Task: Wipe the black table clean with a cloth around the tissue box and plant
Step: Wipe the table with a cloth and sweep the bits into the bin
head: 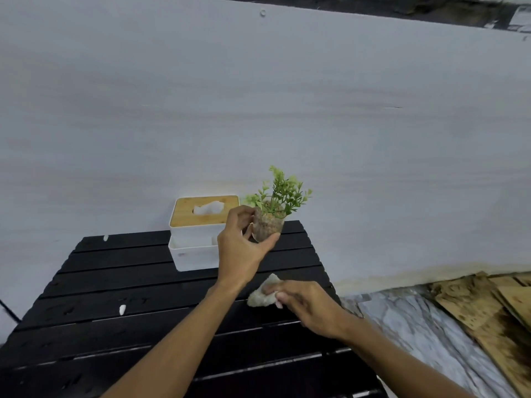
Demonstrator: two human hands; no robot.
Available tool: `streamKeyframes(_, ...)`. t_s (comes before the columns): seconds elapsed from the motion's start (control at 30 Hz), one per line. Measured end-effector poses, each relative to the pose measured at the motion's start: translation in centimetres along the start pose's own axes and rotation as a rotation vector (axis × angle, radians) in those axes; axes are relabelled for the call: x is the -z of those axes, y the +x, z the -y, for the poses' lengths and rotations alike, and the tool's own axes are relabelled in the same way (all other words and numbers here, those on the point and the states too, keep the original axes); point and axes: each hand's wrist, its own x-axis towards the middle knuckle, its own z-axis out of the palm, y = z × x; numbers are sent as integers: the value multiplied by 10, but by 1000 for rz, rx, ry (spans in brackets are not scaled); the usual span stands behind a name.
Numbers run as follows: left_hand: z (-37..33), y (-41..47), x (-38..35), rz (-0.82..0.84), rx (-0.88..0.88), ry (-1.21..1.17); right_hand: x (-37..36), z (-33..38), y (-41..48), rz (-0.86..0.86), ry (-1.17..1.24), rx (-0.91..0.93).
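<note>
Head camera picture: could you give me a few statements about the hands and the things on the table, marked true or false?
1. The left hand grips the plant. True.
2. The right hand is empty. False: it holds a cloth on the black table.
3. The tissue box has a wooden lid with tissue showing. True.
4. The tissue box stands right of the plant. False: it stands left of it.

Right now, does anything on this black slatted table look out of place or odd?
One white scrap lies at the black slatted table's far edge, another white scrap nearer. The left hand grips the small green potted plant.
</note>
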Motion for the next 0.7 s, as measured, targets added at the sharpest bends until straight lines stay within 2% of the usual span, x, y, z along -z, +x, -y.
streamKeyframes(0.1,10,9,-20,39,49,-8,5,4,-25,-117,90,-76)
streamKeyframes(0.2,25,21,-38,66,79,8,6,-2,-45,-159,120,-127)
streamKeyframes(0.37,57,30,-61,76,126,62,2,-7,-58,-223,87,-105)
streamKeyframes(0.7,92,28,-72,33,221,79,-2,-10,-57,-195,100,-70)
